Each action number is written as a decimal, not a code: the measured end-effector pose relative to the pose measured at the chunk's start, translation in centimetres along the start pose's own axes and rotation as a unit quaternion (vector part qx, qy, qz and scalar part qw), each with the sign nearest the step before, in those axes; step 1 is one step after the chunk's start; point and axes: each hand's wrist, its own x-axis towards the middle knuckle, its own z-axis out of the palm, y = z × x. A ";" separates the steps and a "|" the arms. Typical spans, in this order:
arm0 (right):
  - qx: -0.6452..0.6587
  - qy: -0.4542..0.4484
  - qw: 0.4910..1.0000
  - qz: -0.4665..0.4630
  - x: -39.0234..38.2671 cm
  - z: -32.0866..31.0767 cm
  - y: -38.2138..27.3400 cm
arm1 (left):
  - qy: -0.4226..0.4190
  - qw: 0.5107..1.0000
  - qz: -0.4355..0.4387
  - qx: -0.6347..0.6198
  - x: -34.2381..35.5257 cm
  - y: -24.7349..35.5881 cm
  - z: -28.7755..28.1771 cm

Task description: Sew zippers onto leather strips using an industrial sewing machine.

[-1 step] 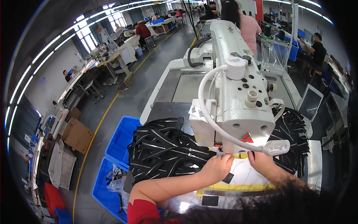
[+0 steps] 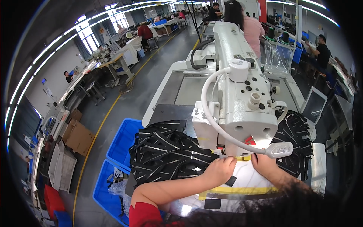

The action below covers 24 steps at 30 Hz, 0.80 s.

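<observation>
A large white industrial sewing machine stands in front of me, its head above a white work plate with yellow tape. My left hand is closed, thumb and fingers pinched at the plate's far edge, just left under the head. Level with it, my right hand bends in from the right; its fingertips are partly hidden beneath the lamp. What either hand grips is hidden. Black zippers with silvery teeth lie piled beside my left forearm. Another heap of black zippers lies to the right.
Two blue bins stand at the left, the nearer one holding scraps and clear plastic. A screen is mounted at the right. Beyond the machine sits a person in pink. Thread cones stand behind, and an aisle with a yellow line runs left.
</observation>
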 end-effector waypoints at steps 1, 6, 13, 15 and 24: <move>0.017 -0.016 1.000 0.010 0.2 -0.1 -0.3 | 0.004 1.000 0.002 0.003 0.0 0.0 -0.1; 0.087 0.029 0.994 -0.058 1.0 -1.4 -1.5 | -0.104 0.994 -0.037 0.022 -0.5 -0.3 -0.3; 0.175 -0.033 0.980 -0.085 -0.8 -3.5 -3.0 | 0.004 0.997 0.057 -0.042 0.7 -0.1 -1.1; 0.303 0.112 0.946 -0.037 -0.8 -2.9 -3.6 | 0.039 0.996 0.066 -0.035 0.7 -0.1 -1.6; 0.347 -0.068 0.843 -0.406 -5.7 -4.7 -5.9 | -0.022 0.962 0.186 -0.197 0.8 2.4 -2.2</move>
